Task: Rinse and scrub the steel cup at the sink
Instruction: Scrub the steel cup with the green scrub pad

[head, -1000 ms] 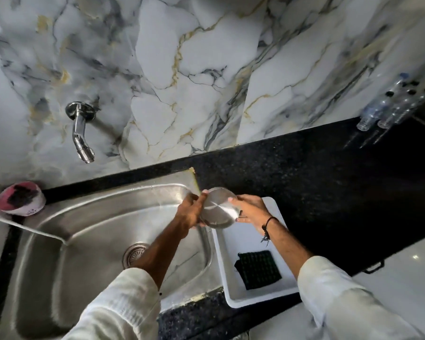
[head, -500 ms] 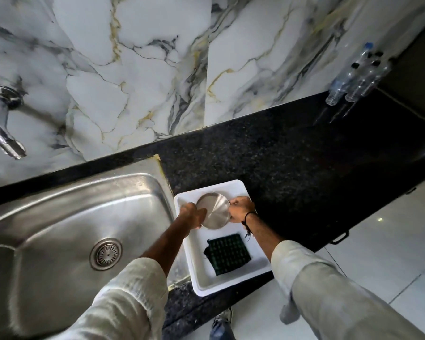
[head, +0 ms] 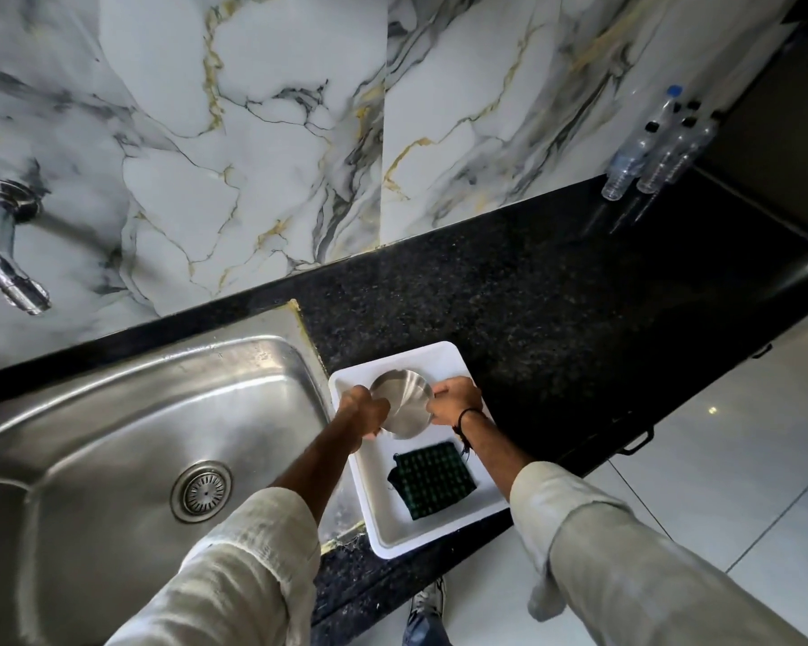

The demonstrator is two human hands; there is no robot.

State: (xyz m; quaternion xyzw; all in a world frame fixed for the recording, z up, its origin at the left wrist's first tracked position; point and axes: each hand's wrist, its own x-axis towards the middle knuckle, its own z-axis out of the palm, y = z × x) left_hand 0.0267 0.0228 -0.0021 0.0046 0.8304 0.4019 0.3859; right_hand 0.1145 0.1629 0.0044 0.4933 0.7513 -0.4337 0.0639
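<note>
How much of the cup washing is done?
Hard to say. Both hands, left and right, hold the cup over the white tray, beside the sink. The tap shows no water and the scrubber lies untouched, so scrubbing may still be left.

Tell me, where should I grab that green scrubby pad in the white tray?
Pinch the scrub pad by its raised corner nearest the person, coming from above. It lies flat in the white tray, apart from the steel cup, so the tray walls block any sideways reach.

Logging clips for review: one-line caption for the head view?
Both hands, left and right, hold the steel cup over the white tray.
</note>
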